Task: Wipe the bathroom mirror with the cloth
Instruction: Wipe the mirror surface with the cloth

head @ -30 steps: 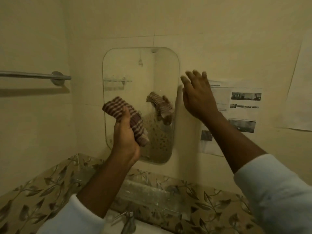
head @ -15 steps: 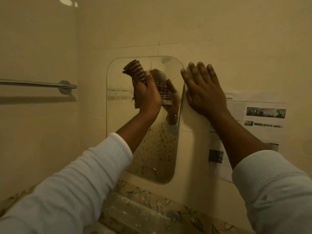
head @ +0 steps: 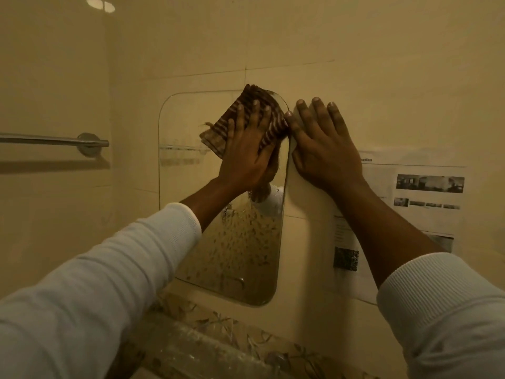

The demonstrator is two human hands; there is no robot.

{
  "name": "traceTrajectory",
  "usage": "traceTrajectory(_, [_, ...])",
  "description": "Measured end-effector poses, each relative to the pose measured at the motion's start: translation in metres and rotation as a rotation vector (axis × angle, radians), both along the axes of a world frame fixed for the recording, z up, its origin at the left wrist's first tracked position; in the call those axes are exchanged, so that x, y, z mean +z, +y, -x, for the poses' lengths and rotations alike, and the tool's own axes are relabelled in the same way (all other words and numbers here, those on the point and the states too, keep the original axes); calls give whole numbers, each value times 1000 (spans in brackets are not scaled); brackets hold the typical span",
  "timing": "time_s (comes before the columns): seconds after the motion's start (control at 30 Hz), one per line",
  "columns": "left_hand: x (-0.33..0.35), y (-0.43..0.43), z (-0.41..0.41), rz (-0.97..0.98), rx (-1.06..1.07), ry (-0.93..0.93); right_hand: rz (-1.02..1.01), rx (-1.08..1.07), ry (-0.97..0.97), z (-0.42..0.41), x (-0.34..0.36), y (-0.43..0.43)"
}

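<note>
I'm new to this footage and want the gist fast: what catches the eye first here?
The left hand presses a striped cloth flat against the top right corner of the mirror, mid-frame. Just beside it, the right hand lies flat on the tiled wall by the mirror's right edge. A printed sheet is stuck to the wall further right.

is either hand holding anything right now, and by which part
Neither grips anything. The left hand presses the striped cloth flat on the mirror, straight fingers across its middle; the right hand lies flat on the wall.
</note>
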State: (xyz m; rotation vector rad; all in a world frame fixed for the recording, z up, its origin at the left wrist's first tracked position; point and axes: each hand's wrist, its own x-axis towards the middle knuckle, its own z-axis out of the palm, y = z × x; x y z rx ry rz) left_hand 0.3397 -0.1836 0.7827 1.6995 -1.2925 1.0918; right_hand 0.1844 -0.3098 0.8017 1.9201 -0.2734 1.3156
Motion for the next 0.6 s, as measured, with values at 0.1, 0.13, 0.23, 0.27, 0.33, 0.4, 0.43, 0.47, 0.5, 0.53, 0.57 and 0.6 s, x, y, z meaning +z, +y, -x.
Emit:
traceTrajectory(0.1, [7,6,-11,-69,39,-176,4,-5,-11,1,0,1])
traceTrajectory(0.13, [9,7,-15,-83,50,-220,8,-6,-15,2,0,1])
traceTrajectory(0.23, [11,6,-19,-95,73,-313,19,-14,-25,2,-1,2])
traceTrajectory(0.27, [10,5,-19,-98,74,-333,18,-17,-25,1,-1,3])
traceTrajectory(0.33, [7,5,-22,-112,77,-375,13,-20,-18,1,-1,4])
traceTrajectory(0.4, [2,6,-25,-131,78,-423,11,-22,-14,2,0,5])
traceTrajectory(0.43, [-1,7,-27,-142,77,-452,10,-21,-13,2,-1,5])
traceTrajectory(0.47, [-4,8,-30,-155,76,-484,9,-18,-12,2,-1,5])
traceTrajectory(0.5, [-9,9,-32,-170,73,-518,6,-16,-12,2,-1,5])
traceTrajectory(0.53, [-14,10,-34,-186,69,-549,4,-14,-11,2,-1,5])
traceTrajectory(0.57, [-19,11,-35,-203,67,-575,3,-15,-11,1,-1,5])
traceTrajectory(0.6, [-25,12,-36,-218,66,-599,2,-17,-9,2,-1,5])
